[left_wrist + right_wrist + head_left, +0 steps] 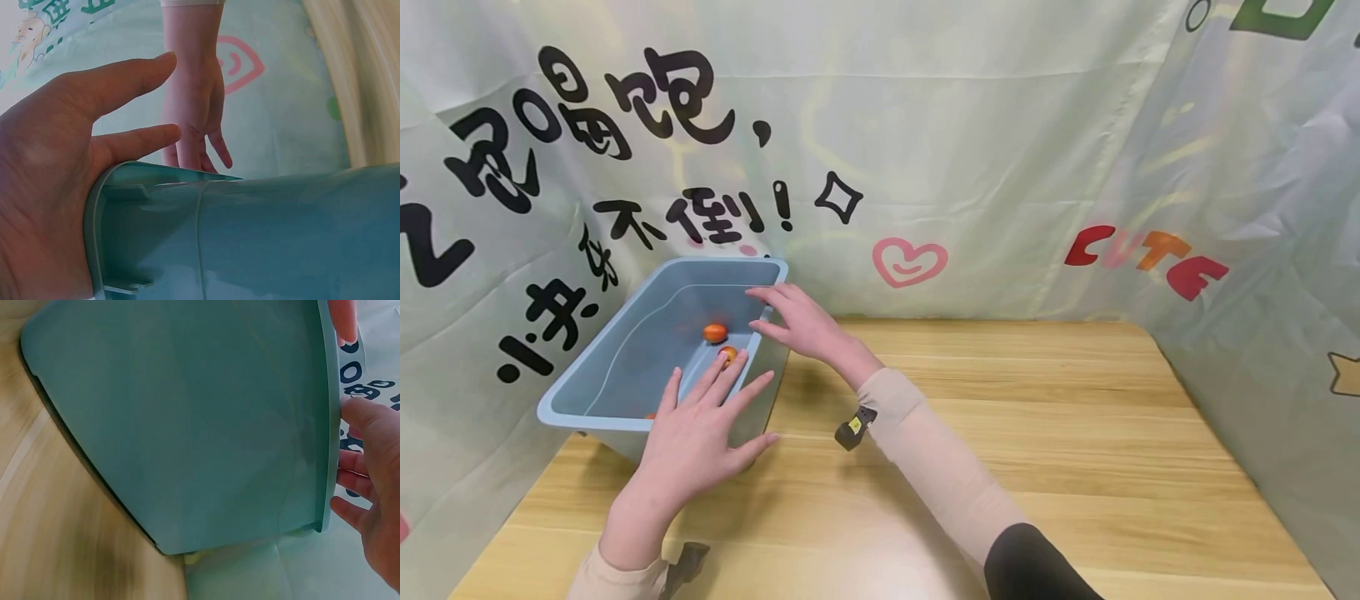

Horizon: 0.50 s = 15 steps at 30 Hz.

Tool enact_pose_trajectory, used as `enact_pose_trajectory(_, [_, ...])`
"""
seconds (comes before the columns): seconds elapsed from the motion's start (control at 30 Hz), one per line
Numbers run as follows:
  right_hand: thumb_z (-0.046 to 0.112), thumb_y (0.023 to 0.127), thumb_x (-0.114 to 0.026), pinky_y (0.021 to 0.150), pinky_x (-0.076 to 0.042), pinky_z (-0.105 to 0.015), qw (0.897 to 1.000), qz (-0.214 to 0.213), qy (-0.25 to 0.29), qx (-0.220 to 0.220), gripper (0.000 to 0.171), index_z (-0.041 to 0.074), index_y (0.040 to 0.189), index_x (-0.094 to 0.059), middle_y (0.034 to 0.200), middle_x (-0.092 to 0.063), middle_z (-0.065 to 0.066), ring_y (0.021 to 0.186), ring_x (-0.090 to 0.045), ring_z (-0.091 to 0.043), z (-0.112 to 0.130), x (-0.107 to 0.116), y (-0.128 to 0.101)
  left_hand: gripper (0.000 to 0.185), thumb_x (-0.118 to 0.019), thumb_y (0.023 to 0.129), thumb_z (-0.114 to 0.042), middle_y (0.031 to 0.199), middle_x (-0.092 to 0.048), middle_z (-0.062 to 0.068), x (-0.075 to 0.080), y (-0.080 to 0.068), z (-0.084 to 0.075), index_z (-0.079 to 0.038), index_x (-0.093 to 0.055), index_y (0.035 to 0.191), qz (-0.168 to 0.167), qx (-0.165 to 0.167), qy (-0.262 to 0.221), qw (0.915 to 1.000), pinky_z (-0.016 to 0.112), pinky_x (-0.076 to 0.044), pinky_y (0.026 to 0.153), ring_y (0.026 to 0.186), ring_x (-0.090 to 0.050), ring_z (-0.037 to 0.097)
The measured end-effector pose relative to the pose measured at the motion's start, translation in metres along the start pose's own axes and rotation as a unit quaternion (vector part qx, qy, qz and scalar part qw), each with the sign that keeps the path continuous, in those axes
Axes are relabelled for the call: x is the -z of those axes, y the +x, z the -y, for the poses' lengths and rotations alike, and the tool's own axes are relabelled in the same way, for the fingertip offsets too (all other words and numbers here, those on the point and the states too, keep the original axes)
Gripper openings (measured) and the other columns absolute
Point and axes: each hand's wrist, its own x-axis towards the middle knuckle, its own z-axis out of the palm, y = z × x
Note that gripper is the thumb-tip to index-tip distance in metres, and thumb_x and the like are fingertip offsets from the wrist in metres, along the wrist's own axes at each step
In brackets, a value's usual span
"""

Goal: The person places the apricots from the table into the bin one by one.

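Pale blue plastic tub [625,367] standing tilted at the back left of the wooden surface [1037,433], far corner pushed up against the printed curtain [925,125]. Left side and back hemmed in by that curtain, with no gap visible there; right side facing a wide stretch of bare wood running toward the right-hand drape [1285,333].

Left hand [696,442] laid against the tub's near right wall, palm on the outside, fingers [730,375] straight and spread, tips reaching over the rim. Same seen from the left wrist: palm flat to the tub's outer corner [150,237], fingers [119,81] extended above the lip, nothing curled around it.

Right hand [801,321] at the tub's far right corner, fingers [767,293] straight, touching the rim edge from the outside. From the right wrist: tub wall [187,419] filling the view, rim edge running top to bottom, fingers [356,481] relaxed just past that edge, not wrapped over it. Both hands open, pressing rather than gripping.

Inside the tub, two small orange round things: one [715,332] out on the floor toward the far end, another [727,354] close under the left fingertips near the right wall. A sliver of orange [650,415] also showing at the near rim, too hidden to identify.

Small dark tag [855,427] hanging from the right sleeve [925,450], just above the surface. Near edge of the surface rounded at the far right corner, open wood between the arms and to the right of them.
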Motion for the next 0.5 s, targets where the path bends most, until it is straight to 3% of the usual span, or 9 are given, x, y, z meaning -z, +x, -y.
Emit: enact_pose_trajectory(0.5, [0.041,0.095,-0.06,0.113,-0.039,-0.032,1.0,0.007,-0.006,-0.012,0.053,0.019,0.142,-0.05,0.143,-0.053,-0.003,0.133,-0.047,-0.018,-0.005,0.009,-0.02,0.074,-0.071,0.075,-0.061,0.152,-0.044,0.011,0.0,0.0,-0.001,-0.029,-0.053,0.14,-0.004,0.001,-0.001,1.0,0.072,-0.021,0.108,0.142,-0.038,0.032])
